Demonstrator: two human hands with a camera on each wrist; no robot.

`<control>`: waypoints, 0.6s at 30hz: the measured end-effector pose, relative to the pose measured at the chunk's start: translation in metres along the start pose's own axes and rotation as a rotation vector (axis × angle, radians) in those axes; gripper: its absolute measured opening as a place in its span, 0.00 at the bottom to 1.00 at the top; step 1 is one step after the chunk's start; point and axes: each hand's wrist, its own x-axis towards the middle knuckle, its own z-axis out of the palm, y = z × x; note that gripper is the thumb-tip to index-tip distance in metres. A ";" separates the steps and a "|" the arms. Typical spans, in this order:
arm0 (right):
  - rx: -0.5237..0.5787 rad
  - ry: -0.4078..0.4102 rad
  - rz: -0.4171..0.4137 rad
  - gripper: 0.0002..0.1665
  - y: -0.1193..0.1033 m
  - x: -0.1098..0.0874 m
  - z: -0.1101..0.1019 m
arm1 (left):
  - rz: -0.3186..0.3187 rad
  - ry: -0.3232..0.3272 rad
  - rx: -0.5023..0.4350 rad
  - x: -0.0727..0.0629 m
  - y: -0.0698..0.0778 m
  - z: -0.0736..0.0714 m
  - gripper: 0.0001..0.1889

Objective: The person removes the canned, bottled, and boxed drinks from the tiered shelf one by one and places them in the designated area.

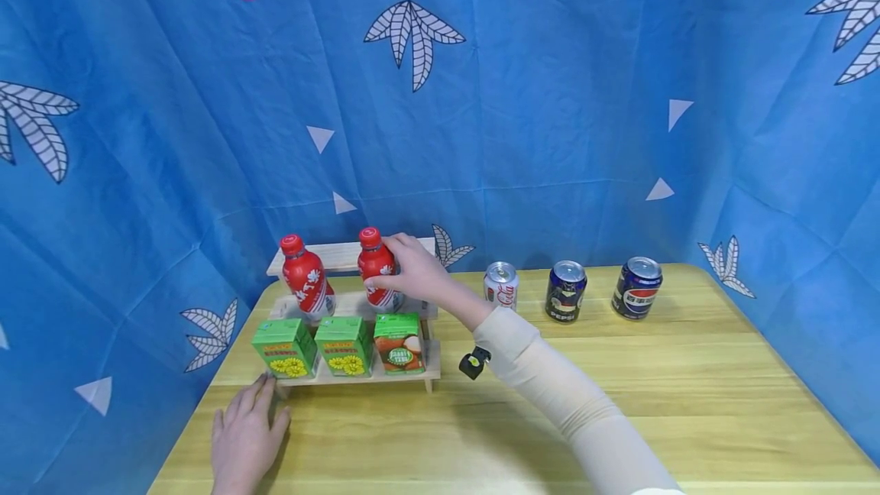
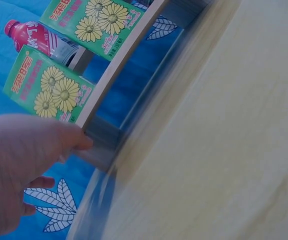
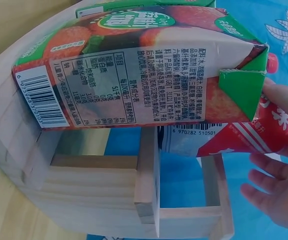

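Note:
My right hand (image 1: pixel 415 270) holds a red bottle (image 1: pixel 375 258) on the middle tier of a small wooden rack (image 1: pixel 371 379), thumb across its front and fingers at its far side. In the right wrist view, a juice carton (image 3: pixel 134 75) partly hides that red bottle (image 3: pixel 234 137). My left hand (image 1: pixel 246 430) reaches to the rack's front left corner, fingers fairly straight, fingertips right at the wood. The left wrist view shows this hand (image 2: pixel 29 160) beside the rack's end, below a green carton (image 2: pixel 49 87) with yellow flowers.
Another red bottle (image 1: pixel 307 277) stands on the rack's left side. Two green flower cartons (image 1: pixel 285 350) and the fruit carton line the front tier. To the right stand a white cola can (image 1: pixel 501 285) and two dark blue Pepsi cans (image 1: pixel 567 292). A blue curtain (image 1: pixel 550 98) hangs behind the table.

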 end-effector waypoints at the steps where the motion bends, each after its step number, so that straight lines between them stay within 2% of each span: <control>1: 0.002 0.000 -0.002 0.44 0.000 0.000 0.000 | 0.003 0.005 -0.001 0.000 0.000 0.000 0.33; 8: 0.000 0.026 -0.037 0.43 0.000 0.001 -0.001 | 0.027 0.060 -0.002 -0.002 0.000 -0.001 0.32; 18: -0.049 0.082 -0.072 0.43 0.003 -0.003 0.000 | 0.024 0.036 0.002 -0.002 -0.002 0.000 0.32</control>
